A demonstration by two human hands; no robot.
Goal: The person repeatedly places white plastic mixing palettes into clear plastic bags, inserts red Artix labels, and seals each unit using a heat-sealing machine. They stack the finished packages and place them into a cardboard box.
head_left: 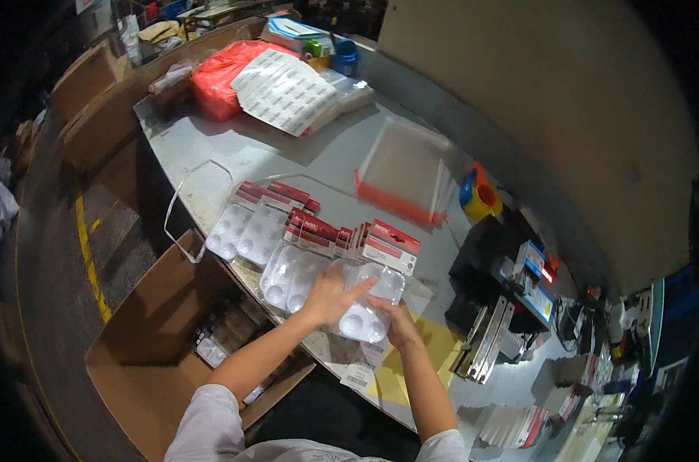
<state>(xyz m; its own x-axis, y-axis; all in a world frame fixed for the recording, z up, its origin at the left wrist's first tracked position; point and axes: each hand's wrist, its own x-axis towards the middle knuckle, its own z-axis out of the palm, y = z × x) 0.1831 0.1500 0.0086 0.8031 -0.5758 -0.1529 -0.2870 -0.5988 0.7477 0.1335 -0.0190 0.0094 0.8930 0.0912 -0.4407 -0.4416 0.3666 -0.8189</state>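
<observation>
"While held like that, safe from slipping?"

"Not entirely. Look at the white tray pack (356, 323), near the front edge of the table (219, 146): clamped at its right side by the right hand (400, 322), with thumb on top, and covered at its left by the left hand (332, 296). Impossible to tell how firmly there, or whether gripping that pack alone, with fingertips partly hidden."

"And if let go on one side?"

"Likely to tip over the edge, perhaps towards the open cardboard carton (145, 339) below to the left. If squeezed too hard, liable to dent in the wells or crease at the red-and-white card (390, 248)."

"Any trouble from the neighbours?"

"Maybe. See the row of tray packs (284, 279) overlapping beside the left hand. If brushed by the left forearm (269, 350), liable to slide out of line."

"And the white strap (169, 209) looping off the edge?"

"Better left alone; if caught, able to drag packs along."
</observation>
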